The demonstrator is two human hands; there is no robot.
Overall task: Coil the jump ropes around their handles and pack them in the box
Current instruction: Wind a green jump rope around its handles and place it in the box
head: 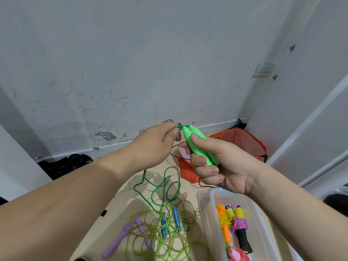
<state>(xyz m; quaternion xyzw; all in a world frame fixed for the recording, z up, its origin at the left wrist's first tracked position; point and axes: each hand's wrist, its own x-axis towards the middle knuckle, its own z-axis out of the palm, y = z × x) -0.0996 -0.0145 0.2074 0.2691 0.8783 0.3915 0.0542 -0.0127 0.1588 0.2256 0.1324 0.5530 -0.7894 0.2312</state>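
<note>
My right hand point(220, 164) grips both green handles point(195, 146) of a jump rope, held side by side and raised above the floor. My left hand point(160, 142) pinches the green rope point(163, 187) right at the handles' tips; the rest of the rope hangs in loose loops down to the floor. A clear plastic box point(207, 210) stands at the lower right and holds coiled ropes with orange point(225, 227), yellow-and-black point(243, 234) and pink handles. On the floor lies a tangle of yellow-green rope point(150, 236) with purple handles point(120, 240) and blue handles point(169, 221).
An orange bag point(243, 142) lies on the floor by the wall behind my hands, with a thin black cord near it. Dark cloth point(64, 164) sits at the left against the wall. A wall socket point(263, 69) is at the upper right.
</note>
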